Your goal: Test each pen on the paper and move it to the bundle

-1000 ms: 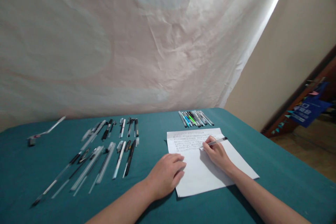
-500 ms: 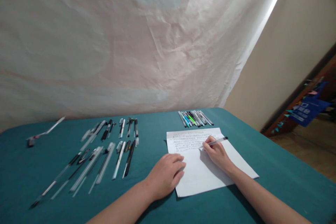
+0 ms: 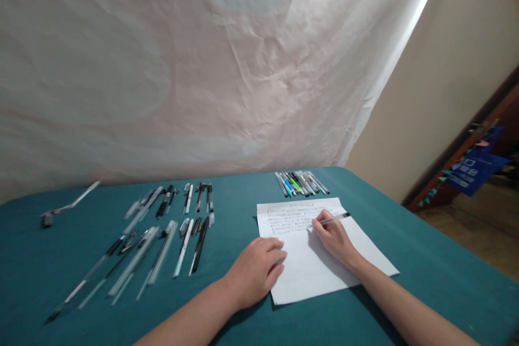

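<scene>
My right hand (image 3: pixel 333 238) is closed round a clear pen (image 3: pixel 331 220), whose tip rests on a white sheet of paper (image 3: pixel 320 270) with several lines of handwriting across its top. My left hand (image 3: pixel 258 270) lies palm down on the sheet's left edge, fingers loosely curled and pressed on the paper. The sheet lies on a table with a teal cloth (image 3: pixel 227 205).
Many pens and pen parts (image 3: pixel 162 238) lie spread in rows on the cloth to the left. A tight group of pens (image 3: pixel 302 183) sits just beyond the paper. A lone white stick-like item (image 3: pixel 67 205) lies far left. A white backdrop hangs behind the table.
My right hand and the pen have shifted very slightly left along the writing. My left hand has stayed put.
</scene>
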A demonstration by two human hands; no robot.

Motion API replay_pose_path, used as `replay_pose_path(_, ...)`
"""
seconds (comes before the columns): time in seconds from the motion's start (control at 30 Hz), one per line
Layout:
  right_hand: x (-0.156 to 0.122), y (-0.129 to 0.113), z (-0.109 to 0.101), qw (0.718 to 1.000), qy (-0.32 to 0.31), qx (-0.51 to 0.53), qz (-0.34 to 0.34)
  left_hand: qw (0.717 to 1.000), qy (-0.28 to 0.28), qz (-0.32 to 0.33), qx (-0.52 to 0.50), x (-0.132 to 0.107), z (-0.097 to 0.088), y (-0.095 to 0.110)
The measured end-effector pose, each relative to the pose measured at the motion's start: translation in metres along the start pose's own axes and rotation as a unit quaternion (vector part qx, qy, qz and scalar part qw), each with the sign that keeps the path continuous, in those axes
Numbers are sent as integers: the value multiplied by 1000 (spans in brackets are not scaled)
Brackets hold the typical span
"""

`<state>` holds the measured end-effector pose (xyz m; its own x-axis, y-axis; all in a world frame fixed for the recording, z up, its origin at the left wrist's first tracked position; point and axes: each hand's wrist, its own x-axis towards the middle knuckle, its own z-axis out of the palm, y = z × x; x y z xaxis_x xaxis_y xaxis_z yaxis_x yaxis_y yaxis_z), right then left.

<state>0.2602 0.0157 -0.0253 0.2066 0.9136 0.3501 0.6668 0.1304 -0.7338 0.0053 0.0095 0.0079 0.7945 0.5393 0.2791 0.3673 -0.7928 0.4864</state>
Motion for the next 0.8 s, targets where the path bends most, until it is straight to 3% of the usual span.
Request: replay_pose_path(0.8,1,4,3,999,17,-23,-31,1000,8,5,27,-1,4,-3)
